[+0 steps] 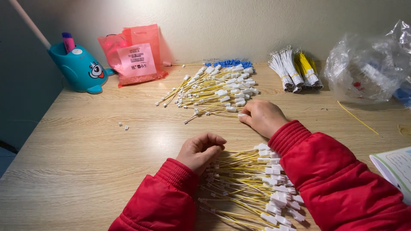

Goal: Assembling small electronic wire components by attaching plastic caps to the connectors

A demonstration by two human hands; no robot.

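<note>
My left hand [200, 149] rests curled on the wooden table [85, 145] at the near pile of yellow wires with white connectors [252, 188]; whether it holds a wire is hidden. Farther back, my right hand [261, 116] lies knuckles up with its fingertips at the edge of the far pile of finished wires [216, 90], seemingly pinching a white connector [242, 114]. Both arms wear red padded sleeves.
A teal cartoon pen holder [79, 68] stands back left beside a pink plastic bag [135, 55]. Small blue parts [233, 63] lie by the wall. Bundled white and yellow wires [295, 68] and a clear bag [368, 68] sit back right. A booklet [396, 169] lies at right.
</note>
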